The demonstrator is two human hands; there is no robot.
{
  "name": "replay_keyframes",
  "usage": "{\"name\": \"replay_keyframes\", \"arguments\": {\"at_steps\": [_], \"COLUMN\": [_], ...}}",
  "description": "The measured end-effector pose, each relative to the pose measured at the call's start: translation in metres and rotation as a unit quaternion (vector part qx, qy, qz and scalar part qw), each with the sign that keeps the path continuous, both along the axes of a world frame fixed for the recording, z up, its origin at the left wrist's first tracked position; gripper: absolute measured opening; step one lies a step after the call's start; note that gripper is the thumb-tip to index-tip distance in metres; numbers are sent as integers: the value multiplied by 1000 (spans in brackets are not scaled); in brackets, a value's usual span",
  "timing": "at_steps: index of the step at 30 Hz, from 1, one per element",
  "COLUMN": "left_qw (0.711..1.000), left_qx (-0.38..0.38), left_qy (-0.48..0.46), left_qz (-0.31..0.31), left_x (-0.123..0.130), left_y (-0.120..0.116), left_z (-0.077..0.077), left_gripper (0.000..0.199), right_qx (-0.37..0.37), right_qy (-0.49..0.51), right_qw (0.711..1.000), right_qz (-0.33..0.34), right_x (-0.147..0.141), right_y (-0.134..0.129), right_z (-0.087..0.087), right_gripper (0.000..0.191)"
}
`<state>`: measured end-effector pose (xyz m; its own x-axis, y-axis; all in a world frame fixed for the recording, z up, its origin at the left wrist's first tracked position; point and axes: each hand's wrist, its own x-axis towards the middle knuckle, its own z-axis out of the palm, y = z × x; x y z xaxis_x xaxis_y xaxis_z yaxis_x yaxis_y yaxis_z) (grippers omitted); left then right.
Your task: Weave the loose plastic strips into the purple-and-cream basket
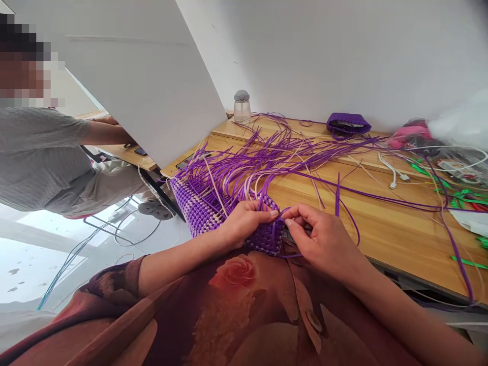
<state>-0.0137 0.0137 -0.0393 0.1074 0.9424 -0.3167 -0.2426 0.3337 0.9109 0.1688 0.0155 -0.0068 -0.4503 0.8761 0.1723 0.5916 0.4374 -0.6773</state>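
Observation:
A purple and cream woven basket (pixel 196 206) rests at the table's near edge, against my body. Many loose purple and cream strips (pixel 263 157) fan out from its upper rim across the table. My left hand (pixel 253 218) is closed on the basket's rim near its right corner, thumb pressed along the top. Beside it, my right hand (pixel 314 231) pinches a purple strip between thumb and forefinger at that corner. The right hand's remaining fingers are curled. Part of the basket is hidden behind my left hand and forearm.
A clear bottle with a grey lid (pixel 242 108) stands at the back by the wall. A purple woven pouch (pixel 347 124), white cable (pixel 392 173), green strips (pixel 467 195) and plastic bags (pixel 457 137) lie to the right. Another person (pixel 46 157) sits at left beyond a white partition (pixel 145 71).

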Motion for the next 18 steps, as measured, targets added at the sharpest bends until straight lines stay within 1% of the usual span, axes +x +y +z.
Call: {"name": "replay_keyframes", "arguments": {"at_steps": [3,5,8,11,13,16,18], "left_qw": [1000,1000,999,997,998,1000,1000], "left_qx": [-4,-1,25,66,55,7,9], "left_qy": [-15,-17,-16,17,25,2,-4], "left_qz": [-2,-2,-13,-27,-24,-4,2], "left_x": [0,0,-1,0,1,3,4], "left_y": [-1,-3,-5,-5,-5,-4,-4], "left_z": [1,3,5,6,5,5,4], "left_gripper": [34,37,37,36,35,35,33], "right_qx": [-32,-74,-141,-187,-219,-256,-268], "right_qy": [36,67,117,146,165,188,194], "right_qw": [999,995,983,971,961,948,943], "right_qz": [-13,-22,-28,-28,-28,-26,-29], "right_x": [1,1,0,-1,0,1,1], "right_y": [2,4,7,8,8,7,7], "right_z": [-9,-13,-13,-10,-9,-10,-10], "right_gripper": [13,16,20,22,24,28,29]}}
